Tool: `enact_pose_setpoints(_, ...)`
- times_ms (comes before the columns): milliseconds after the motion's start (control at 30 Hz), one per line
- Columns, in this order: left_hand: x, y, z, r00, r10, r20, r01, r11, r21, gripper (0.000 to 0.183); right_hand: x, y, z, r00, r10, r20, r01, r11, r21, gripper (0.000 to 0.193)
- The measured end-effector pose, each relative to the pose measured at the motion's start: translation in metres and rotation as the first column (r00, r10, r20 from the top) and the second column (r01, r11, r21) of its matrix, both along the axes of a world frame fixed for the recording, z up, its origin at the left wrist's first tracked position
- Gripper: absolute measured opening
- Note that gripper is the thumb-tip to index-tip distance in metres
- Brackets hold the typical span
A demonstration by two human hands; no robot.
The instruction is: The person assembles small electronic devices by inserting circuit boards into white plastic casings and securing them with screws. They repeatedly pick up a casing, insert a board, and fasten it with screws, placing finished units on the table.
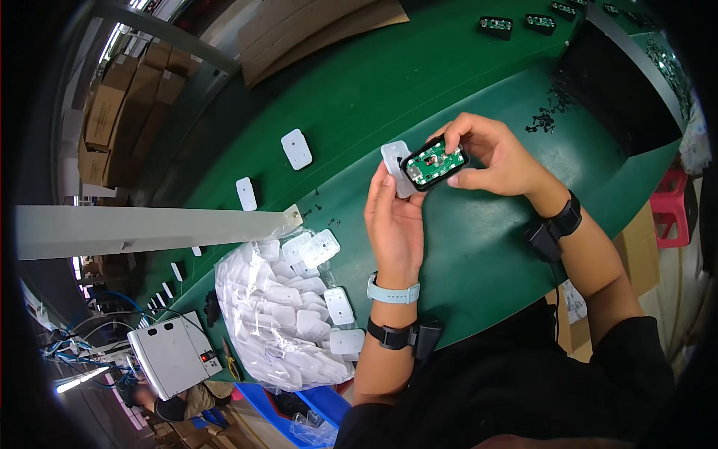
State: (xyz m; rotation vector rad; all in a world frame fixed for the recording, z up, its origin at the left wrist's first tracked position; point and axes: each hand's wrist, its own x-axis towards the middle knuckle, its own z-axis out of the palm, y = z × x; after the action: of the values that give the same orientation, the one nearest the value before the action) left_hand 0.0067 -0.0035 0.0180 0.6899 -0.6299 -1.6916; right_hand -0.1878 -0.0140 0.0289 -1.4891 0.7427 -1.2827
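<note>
Above the green table, my right hand (499, 153) grips a black plastic case (467, 159) by its right end, thumb and fingers closed on it. A green circuit board (434, 163) sits in the case, facing up. My left hand (396, 232) is closed on a white plastic cover (393, 157), thumb on its lower edge. The case overlaps the cover's right side, and I cannot tell whether the two touch. Left of my left wrist lies a clear bag (247, 318) stuffed with white covers. Several loose covers, such as one white cover (319, 248), lie on and beside it.
White-topped pieces (297, 150) stand along the green belt (359, 97). Black cases with boards (496, 28) are at the far right, near a black tray (609, 82) and small black parts (546, 116). A metal beam (149, 232) juts in from the left; pliers (230, 361) lie below.
</note>
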Motion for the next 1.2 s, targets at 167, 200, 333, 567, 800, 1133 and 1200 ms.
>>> enact_pose_setpoints(167, -0.001, 0.0, 0.004, 0.999, -0.006, -0.049, 0.006, 1.0, 0.004, 0.043, 0.005, -0.001, 0.004, 0.951, -0.161, -0.263, 0.089, 0.96, -0.264, 0.035)
enact_pose_setpoints(200, 0.0, 0.0, 0.003, 0.999, 0.002, -0.046, -0.002, 1.0, 0.01, 0.043, 0.008, 0.0, 0.006, 0.937, -0.185, -0.296, 0.086, 0.945, -0.317, 0.036)
enact_pose_setpoints(333, 0.001, 0.0, 0.004, 0.998, 0.039, -0.05, -0.037, 0.999, 0.036, 0.043, 0.012, 0.004, 0.009, 0.88, -0.248, -0.405, 0.073, 0.914, -0.4, 0.04)
enact_pose_setpoints(567, 0.007, -0.003, 0.001, 0.985, 0.171, -0.039, -0.169, 0.985, 0.039, 0.043, 0.015, 0.006, 0.014, 0.829, -0.292, -0.477, 0.023, 0.87, -0.492, 0.032)
enact_pose_setpoints(800, 0.008, -0.002, -0.003, 0.977, 0.194, -0.086, -0.193, 0.981, 0.017, 0.047, 0.017, 0.007, 0.014, 0.829, -0.318, -0.461, 0.043, 0.857, -0.514, 0.029)
enact_pose_setpoints(1133, 0.009, 0.0, 0.0, 0.972, 0.208, -0.109, -0.209, 0.978, 0.002, 0.048, 0.019, 0.007, 0.011, 0.79, -0.4, -0.465, 0.001, 0.759, -0.652, 0.027)
enact_pose_setpoints(1200, 0.01, 0.0, 0.001, 0.97, 0.215, -0.114, -0.218, 0.976, -0.014, 0.048, 0.021, 0.008, 0.011, 0.792, -0.41, -0.452, 0.008, 0.749, -0.663, 0.027)
